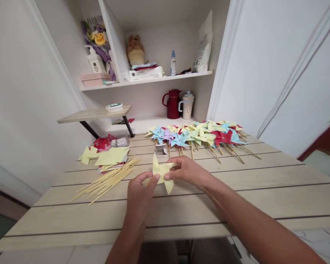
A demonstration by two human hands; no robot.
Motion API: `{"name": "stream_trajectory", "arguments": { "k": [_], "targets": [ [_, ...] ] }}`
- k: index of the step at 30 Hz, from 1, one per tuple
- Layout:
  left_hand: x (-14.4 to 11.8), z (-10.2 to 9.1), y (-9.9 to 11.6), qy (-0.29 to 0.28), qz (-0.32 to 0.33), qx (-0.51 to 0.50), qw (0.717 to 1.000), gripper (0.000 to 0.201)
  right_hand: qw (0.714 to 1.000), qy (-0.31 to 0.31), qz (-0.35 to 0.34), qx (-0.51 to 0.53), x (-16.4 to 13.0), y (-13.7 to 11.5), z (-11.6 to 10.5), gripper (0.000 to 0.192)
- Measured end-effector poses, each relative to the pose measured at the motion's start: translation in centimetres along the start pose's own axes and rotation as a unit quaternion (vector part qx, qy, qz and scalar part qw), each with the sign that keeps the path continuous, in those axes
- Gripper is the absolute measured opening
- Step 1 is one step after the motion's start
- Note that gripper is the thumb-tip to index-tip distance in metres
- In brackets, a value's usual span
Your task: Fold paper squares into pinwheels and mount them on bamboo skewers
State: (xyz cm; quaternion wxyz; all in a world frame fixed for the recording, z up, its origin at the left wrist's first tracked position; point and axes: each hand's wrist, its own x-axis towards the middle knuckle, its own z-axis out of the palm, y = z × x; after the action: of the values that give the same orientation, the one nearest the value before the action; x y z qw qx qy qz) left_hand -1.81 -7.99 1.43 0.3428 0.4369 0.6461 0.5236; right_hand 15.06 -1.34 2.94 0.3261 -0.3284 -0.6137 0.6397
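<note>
Folding is in hand: left hand and right hand pinch the yellow paper pinwheel; next likely calls for a bamboo skewer.

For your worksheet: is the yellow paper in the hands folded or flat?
Folded: the yellow paper shows pinwheel points.

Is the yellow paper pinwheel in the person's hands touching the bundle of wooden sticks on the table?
Apart. The head view shows bare table between the yellow pinwheel, held by the left hand and right hand, and the wooden sticks.
</note>
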Motion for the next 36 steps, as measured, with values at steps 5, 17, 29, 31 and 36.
{"name": "stream_trajectory", "arguments": {
  "k": [5,17,29,31,36],
  "targets": [
    [0.0,0.0,-0.2,0.015,-0.005,-0.031,0.999,0.040,1.000,0.004,-0.007,0.007,0.1,0.0,0.2,0.024],
    [-0.4,0.5,-0.6,-0.054,-0.041,-0.138,0.988,0.047,0.997,0.022,-0.025,-0.064,0.4,1.0,-0.4,0.017],
    [-0.7,-0.1,0.6,-0.097,-0.041,-0.179,0.978,0.046,0.998,0.007,-0.004,-0.054,0.2,1.0,-0.4,0.017],
    [-0.6,-0.2,0.2,-0.094,-0.048,-0.139,0.985,0.042,0.998,0.007,-0.006,-0.058,0.2,1.1,-0.4,0.017],
    [-0.5,-0.3,-0.1,-0.084,-0.050,-0.106,0.990,0.039,0.999,0.003,-0.002,-0.049,0.1,0.9,-0.3,0.016]
  ]
}}
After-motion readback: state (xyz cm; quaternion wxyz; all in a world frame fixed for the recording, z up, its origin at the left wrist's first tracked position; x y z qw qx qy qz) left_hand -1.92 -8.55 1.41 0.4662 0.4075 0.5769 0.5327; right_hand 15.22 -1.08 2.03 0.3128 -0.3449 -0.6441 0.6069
